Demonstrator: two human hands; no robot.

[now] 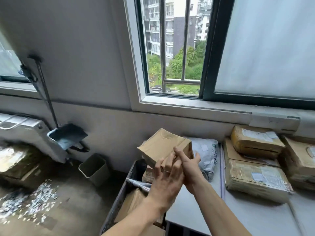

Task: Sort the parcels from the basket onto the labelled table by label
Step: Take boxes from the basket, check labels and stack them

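Observation:
A tilted brown cardboard box [163, 147] is up in the air over the far end of the dark basket [117, 203] and the left edge of the white table [187, 212]. My left hand [166, 181] supports it from below and in front with fingers stretched. My right hand [189, 166] lies on its near face, fingers straight, thumb spread out to the right. More brown parcels [133, 201] lie in the basket. On the table are a grey poly bag [208, 155] and taped cardboard parcels [255, 178] stacked at the right. Table labels are not visible.
A dustpan [68, 135] leans on the wall at the left, with a small bin [95, 167] below it. Paper scraps [39, 196] litter the floor. A white appliance [25, 128] stands far left. The window sill runs just behind the table.

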